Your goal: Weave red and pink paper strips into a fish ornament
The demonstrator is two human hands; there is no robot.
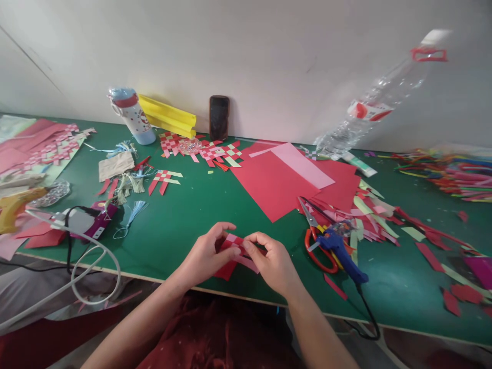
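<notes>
"Where are the hands?"

"Low in the centre, over the near edge of a green desk (180, 225). Together they hold one small piece of woven paper (233, 240), red and pink strips crossed in a checked pattern. Take that piece as the middle of a clock, with twelve toward the wall."

"How is each hand set?"

"The left hand (209, 253), on the nine o'clock side, is half curled, its thumb lying on the paper and its index finger bent above. The right hand (272, 259), on the three o'clock side, is nearly closed, pinching the paper between thumb and forefinger. Pink and red paper shows below, toward six."

"And around them?"

"At one o'clock, large red sheets (269, 189) lie near. At three, red-handled scissors (312, 220) sit just beside a blue glue gun (344, 256). Farther off, near two, is a clear plastic bottle (378, 110). A phone (219, 119) leans against the wall, close to twelve."

"What about the left side?"

"At ten lies another checked piece (163, 179), red and pale. Between nine and ten is a light blue tassel (135, 210); far out at nine, a yellow glue gun (23, 203)."
</notes>
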